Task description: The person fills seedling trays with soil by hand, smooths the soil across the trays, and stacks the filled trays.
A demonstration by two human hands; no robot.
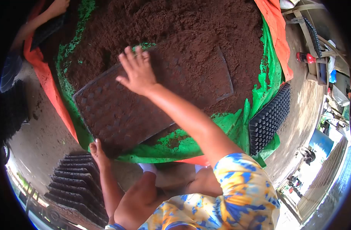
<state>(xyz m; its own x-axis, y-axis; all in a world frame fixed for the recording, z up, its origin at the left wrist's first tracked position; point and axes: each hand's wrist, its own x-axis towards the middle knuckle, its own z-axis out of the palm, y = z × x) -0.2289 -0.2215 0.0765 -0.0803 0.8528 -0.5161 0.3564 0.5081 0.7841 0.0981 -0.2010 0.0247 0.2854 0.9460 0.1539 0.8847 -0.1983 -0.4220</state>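
A black seedling tray [123, 117] lies aslant on the soil, its cells largely covered with dark brown soil. My right hand [138, 74] is spread flat over the tray's far side, fingers apart, holding nothing; whether the palm presses on the soil is unclear. At the tray's near left corner, my left hand [98, 152] pinches the rim, thumb on top and fingers partly hidden. Loose soil [175, 19] is heaped behind the tray and covers its right end.
Green sheeting [229, 126] and orange sheeting [279, 42] edge the soil. Stacked black trays [74, 184] stand at lower left, and another tray [269, 117] leans at the right. Another person's arm [41, 17] reaches in at upper left. A red bottle [306, 58] is at the right.
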